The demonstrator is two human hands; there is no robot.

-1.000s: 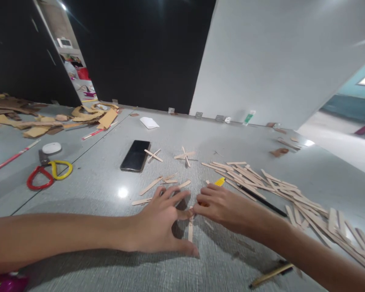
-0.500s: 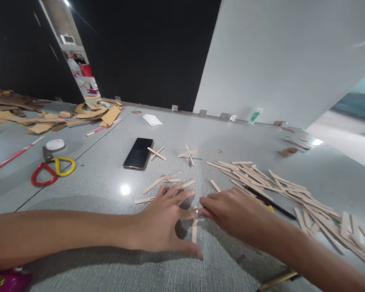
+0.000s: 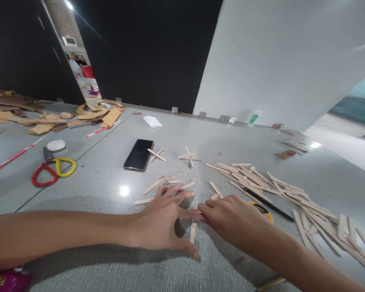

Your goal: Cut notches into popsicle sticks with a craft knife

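My left hand (image 3: 167,225) lies on the table with its fingers spread. Its index fingertip rests at the upper part of a wooden craft stick (image 3: 193,233), which lies lengthwise between thumb and index finger. My right hand (image 3: 220,215) is closed, thumb and fingers pinched together at that same end of the stick. Whatever it grips there is too small and too covered to make out. Beyond my hands lie two crossed pairs of sticks, one crossed pair (image 3: 157,155) touching the phone and another crossed pair (image 3: 188,156) to its right. Short stick pieces (image 3: 154,184) lie beyond my left hand.
A pile of craft sticks (image 3: 261,180) spreads along the right, with a black pen-like rod (image 3: 273,207) and a yellow-black ring-shaped item (image 3: 263,211). On the left are a phone (image 3: 139,154), scissors (image 3: 50,168), a white case (image 3: 56,145) and cardboard scraps (image 3: 42,121).
My right hand has shifted slightly, showing more of the yellow-black item and the sticks beyond it. The stick under my fingers has tilted a little. My left hand stays nearly still.
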